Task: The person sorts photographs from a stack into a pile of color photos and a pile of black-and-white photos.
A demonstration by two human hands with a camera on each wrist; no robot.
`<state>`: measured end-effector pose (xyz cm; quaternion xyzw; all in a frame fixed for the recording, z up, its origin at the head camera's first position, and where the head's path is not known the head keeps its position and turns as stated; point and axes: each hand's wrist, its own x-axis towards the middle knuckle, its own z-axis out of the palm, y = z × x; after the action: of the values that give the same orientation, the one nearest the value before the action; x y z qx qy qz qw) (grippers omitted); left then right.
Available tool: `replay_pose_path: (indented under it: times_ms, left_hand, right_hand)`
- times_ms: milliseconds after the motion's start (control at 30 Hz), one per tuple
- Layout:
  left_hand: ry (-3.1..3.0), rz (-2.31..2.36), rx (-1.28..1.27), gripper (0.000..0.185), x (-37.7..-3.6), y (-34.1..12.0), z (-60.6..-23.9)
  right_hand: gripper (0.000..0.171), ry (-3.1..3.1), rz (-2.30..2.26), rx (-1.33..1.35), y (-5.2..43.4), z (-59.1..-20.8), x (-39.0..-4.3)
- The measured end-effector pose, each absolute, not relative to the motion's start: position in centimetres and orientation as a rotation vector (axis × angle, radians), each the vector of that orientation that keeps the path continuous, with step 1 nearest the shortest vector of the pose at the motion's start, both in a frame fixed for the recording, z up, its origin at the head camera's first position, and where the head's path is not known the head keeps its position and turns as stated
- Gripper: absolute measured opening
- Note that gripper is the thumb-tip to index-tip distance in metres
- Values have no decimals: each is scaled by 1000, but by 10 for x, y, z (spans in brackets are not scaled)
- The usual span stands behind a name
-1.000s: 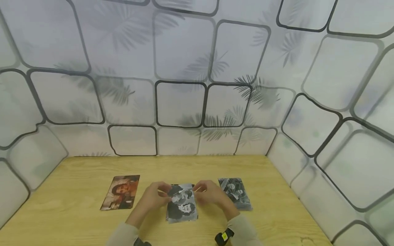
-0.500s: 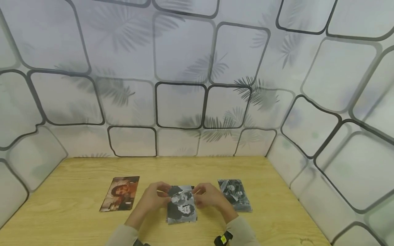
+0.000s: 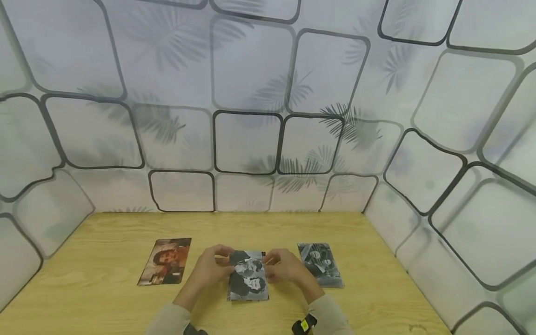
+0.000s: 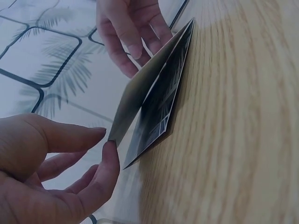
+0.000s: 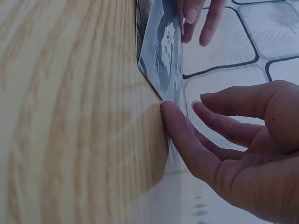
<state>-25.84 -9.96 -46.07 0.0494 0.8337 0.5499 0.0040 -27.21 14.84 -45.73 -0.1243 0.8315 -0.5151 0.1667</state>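
We pinch the top photo (image 3: 248, 274) at its far corners, left hand (image 3: 211, 270) and right hand (image 3: 286, 269); next, we judge, lift it evenly off the stack.

From the head we look forward and down over the table (image 3: 104, 307); each wrist view sits close at table level, facing the other hand across the middle photo (image 3: 248, 275), which all share.
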Motion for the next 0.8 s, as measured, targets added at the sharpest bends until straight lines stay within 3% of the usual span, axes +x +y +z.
replay_pose_path:
  times_ms: [800]
  left_hand:
    - [2474,1815,248,37,-258,-104,-460]
  right_hand:
    - [23,2358,-1475,-343,148,-458,-272]
